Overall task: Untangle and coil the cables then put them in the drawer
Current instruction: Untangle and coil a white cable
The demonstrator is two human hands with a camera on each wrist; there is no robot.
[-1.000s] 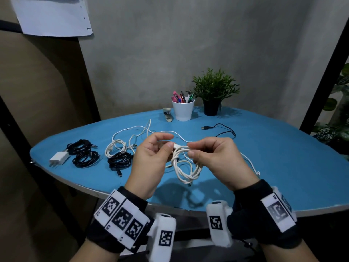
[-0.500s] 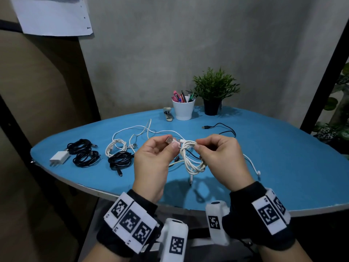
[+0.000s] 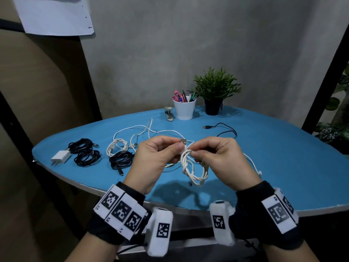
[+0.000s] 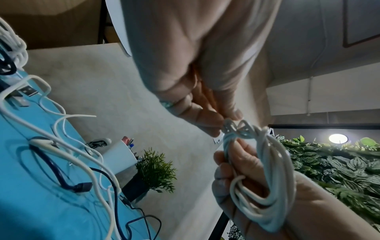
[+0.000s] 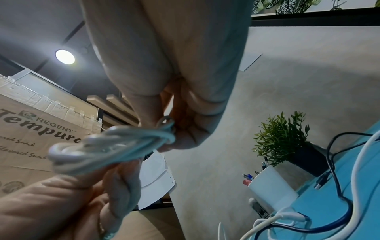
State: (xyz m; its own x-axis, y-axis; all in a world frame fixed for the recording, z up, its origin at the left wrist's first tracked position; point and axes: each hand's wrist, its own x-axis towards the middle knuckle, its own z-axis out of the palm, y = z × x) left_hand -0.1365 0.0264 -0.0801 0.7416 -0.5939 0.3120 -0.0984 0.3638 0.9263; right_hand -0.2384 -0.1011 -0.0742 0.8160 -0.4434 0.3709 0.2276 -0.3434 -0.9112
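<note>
I hold a white cable coil [image 3: 192, 167] in the air above the near edge of the blue table [image 3: 283, 167]. My left hand [image 3: 179, 146] pinches the cable's end just below its USB plug [image 3: 183, 141], which points up. My right hand [image 3: 194, 153] pinches the top of the coil, and the loops hang below. In the left wrist view my left hand [image 4: 224, 125] nips the wrapped top of the coil [image 4: 273, 170]. In the right wrist view my right hand [image 5: 170, 129] grips the bundled strands [image 5: 102, 146]. No drawer shows.
On the table's left lie two black coils [image 3: 85, 152], a white charger [image 3: 60, 156], another black coil [image 3: 120, 159] and a small white coil [image 3: 117, 148]. Loose white cable [image 3: 143, 129] and black cable [image 3: 224, 129] sprawl behind my hands. Pen cup [image 3: 184, 108], stapler [image 3: 169, 114] and plant [image 3: 215, 91] stand at the back.
My hands have drawn closer together. The left hand has brought the plug end up over the top of the coil, and the plug now shows above my fingers.
</note>
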